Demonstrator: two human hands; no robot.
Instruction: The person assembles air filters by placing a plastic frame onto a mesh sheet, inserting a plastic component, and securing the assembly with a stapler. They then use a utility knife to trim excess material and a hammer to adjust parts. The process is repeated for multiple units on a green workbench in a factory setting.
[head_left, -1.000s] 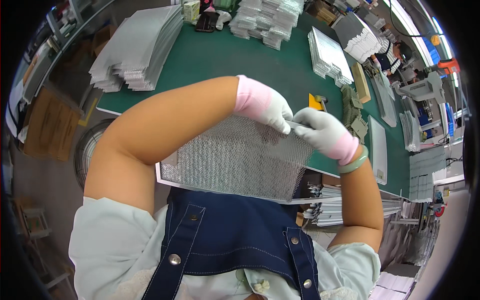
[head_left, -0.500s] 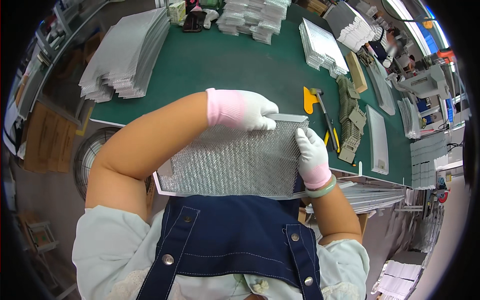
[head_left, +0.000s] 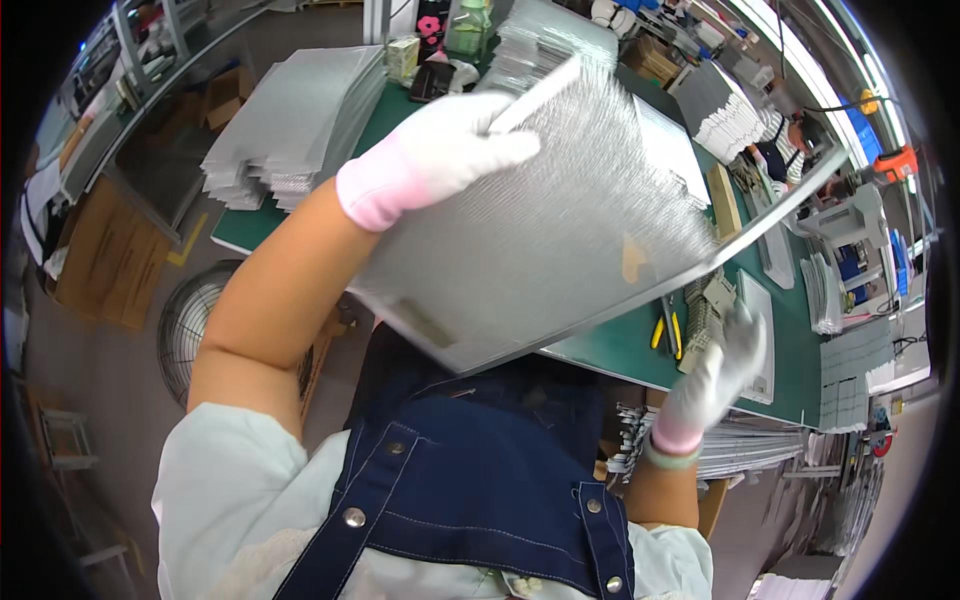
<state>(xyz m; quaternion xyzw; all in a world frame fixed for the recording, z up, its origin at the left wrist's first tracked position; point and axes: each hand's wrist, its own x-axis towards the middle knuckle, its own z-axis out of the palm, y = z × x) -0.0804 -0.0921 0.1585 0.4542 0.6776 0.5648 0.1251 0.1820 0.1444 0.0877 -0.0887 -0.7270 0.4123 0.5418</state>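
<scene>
My left hand (head_left: 440, 150), in a white glove with a pink cuff, is closed on the upper rim of a silver mesh filter panel (head_left: 540, 230). The panel hangs tilted over the near edge of the table, and its weave is fine enough to see through. A long metal frame strip (head_left: 770, 215) runs along its lower right side and sticks out past the mesh corner. My right hand (head_left: 715, 375), gloved the same way, is off the panel to the lower right. It is somewhat blurred, with the fingers stretched upward and nothing visible in them.
On the green table (head_left: 620, 345) lie yellow-handled pliers (head_left: 667, 333) and a row of grey-green plastic pieces (head_left: 705, 310). A yellow scraper (head_left: 633, 258) shows through the mesh. Stacked mesh sheets (head_left: 300, 110) stand at the far left. A floor fan (head_left: 195, 325) is beside the table.
The panel has been lifted and tilted, its right side swinging up and away. My right hand has let go and moved right and nearer. My left hand has risen leftward with the rim.
</scene>
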